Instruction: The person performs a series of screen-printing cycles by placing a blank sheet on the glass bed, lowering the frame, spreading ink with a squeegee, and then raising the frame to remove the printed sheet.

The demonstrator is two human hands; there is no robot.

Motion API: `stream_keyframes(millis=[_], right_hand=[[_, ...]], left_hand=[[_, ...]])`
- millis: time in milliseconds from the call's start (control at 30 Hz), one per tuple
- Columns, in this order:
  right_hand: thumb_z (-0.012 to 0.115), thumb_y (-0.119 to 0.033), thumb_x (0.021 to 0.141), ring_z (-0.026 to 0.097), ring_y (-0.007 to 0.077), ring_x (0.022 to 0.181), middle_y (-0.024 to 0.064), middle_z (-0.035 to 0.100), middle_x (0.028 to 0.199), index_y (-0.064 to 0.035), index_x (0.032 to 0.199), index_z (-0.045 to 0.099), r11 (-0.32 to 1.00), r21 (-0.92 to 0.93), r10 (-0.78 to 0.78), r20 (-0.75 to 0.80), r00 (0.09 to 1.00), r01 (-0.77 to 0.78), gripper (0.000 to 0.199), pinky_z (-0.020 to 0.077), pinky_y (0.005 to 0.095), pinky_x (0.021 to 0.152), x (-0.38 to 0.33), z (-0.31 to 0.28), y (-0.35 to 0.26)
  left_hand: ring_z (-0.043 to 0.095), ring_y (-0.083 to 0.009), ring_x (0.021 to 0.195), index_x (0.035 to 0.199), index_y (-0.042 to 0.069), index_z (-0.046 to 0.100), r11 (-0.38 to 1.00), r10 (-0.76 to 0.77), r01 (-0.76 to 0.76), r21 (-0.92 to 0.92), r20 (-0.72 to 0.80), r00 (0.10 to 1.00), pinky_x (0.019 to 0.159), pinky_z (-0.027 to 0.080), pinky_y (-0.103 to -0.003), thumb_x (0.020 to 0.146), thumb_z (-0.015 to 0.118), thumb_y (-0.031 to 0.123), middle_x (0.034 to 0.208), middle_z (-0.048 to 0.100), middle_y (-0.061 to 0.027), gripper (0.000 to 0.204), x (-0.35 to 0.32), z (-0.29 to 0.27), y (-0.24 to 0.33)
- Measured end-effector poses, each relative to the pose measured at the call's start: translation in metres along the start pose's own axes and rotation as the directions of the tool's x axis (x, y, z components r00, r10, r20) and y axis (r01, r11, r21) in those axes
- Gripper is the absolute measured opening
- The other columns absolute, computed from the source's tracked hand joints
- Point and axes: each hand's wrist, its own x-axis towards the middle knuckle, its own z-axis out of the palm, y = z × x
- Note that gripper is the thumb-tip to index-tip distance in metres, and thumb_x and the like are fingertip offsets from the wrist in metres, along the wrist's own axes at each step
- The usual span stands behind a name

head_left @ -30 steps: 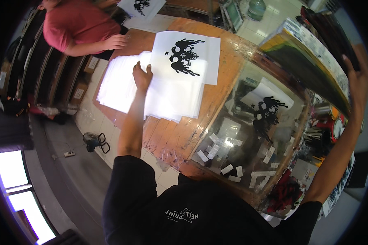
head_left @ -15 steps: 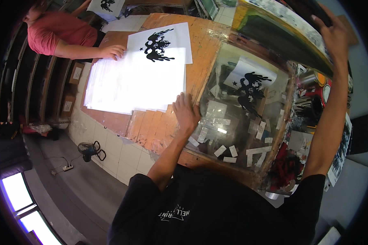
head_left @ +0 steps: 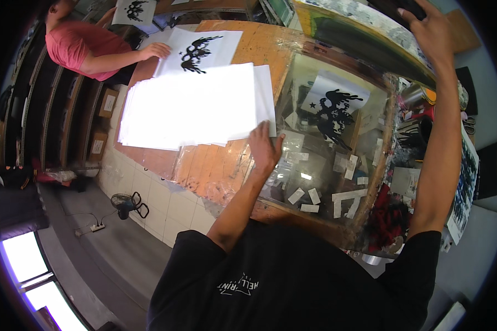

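My left hand (head_left: pixel 266 148) lies with fingertips at the near right corner of a white paper sheet (head_left: pixel 265 99), which juts out from the stack of white paper (head_left: pixel 188 110). Its thumb is spread apart from the fingers. Up at the far right, my right hand (head_left: pixel 432 34) is closed around a dark bar (head_left: pixel 398 7) by the raised printing screen (head_left: pixel 350 44); the bar's full shape is out of view. Below the screen, a glass-topped table (head_left: pixel 315 171) shows a black winged design (head_left: pixel 337 113) on a white sheet.
Across the wooden table (head_left: pixel 215 165), a co-worker's hand (head_left: pixel 156 51) holds a printed sheet (head_left: pixel 226 41). Paint cans (head_left: pixel 417 95) and red-stained rags (head_left: pixel 386 220) crowd the right side. A fan (head_left: pixel 128 205) stands on the floor at left, near shelves (head_left: pixel 66 110).
My left hand has moved right, and a white sheet now sticks out beyond the stack there. The co-worker's printed sheet has shifted left. My right hand has moved slightly up and left with the bar.
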Motion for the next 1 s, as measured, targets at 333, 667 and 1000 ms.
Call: stream_keyframes(millis=[333,667,1000], right_hand=[[0.076,-0.003,0.072,0.07,0.0399,0.096,0.0239,0.072,0.099,0.0003,0.11,0.072,1.0,-0.016,-0.015,-0.025,1.0,0.015,0.038,0.0533,0.041,0.089,-0.003,0.005,0.017],[0.078,-0.013,0.073,0.069,0.0408,0.097,0.0227,0.072,0.099,-0.0042,0.103,0.075,0.998,-0.057,-0.044,-0.054,0.998,0.041,0.032,0.0535,0.0485,0.087,0.004,0.005,0.055],[0.063,0.0,0.084,0.073,0.0377,0.092,0.0242,0.074,0.097,0.0003,0.103,0.075,1.0,-0.018,0.012,0.127,0.992,-0.01,0.023,0.0595,0.0432,0.086,0.019,0.007,0.052]], left_hand=[[0.056,-0.0384,0.125,0.086,0.003,0.073,0.873,-0.183,0.098,-0.478,-0.136,0.974,0.11,0.035,-0.045,0.086,0.077,0.021,0.12,0.068,-0.0236,0.019,0.051,-0.025,-0.005],[0.01,-0.0515,0.153,0.155,0.012,0.04,0.897,0.374,-0.417,0.144,0.253,0.892,0.111,0.007,-0.08,0.102,0.049,0.036,0.165,0.024,-0.0239,0.059,0.019,0.091,0.093],[0.014,-0.0466,0.154,0.152,0.01,0.045,0.622,0.731,-0.78,-0.071,0.409,0.546,0.115,0.01,-0.076,0.104,0.049,0.035,0.163,0.03,-0.0214,0.054,0.012,0.143,0.164]])
